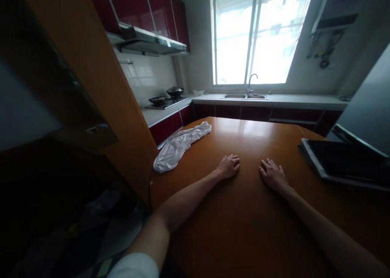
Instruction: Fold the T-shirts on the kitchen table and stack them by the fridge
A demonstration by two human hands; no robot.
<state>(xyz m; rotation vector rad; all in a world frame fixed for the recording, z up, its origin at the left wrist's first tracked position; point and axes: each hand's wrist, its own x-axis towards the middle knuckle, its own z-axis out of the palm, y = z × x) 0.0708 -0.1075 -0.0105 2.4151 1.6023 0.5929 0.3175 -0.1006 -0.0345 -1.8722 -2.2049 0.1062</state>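
My left hand (228, 167) rests palm down on the brown wooden table (243, 221), its fingers stretched out and nothing in it. Across a short gap, my right hand (273, 175) also lies flat on the tabletop with its fingers a little apart, holding nothing. A crumpled white cloth (182, 145), perhaps a garment, is spread along the table's left edge. It lies beyond my left hand and does not touch it.
Dark flat items with a pale edge (344, 158) lie at the table's right. Beyond the table runs a white counter (292, 100) with a sink (234, 96) and faucet (250, 83). Pans (175, 91) stand on the stove at left. A wooden partition (122, 107) borders the table's left.
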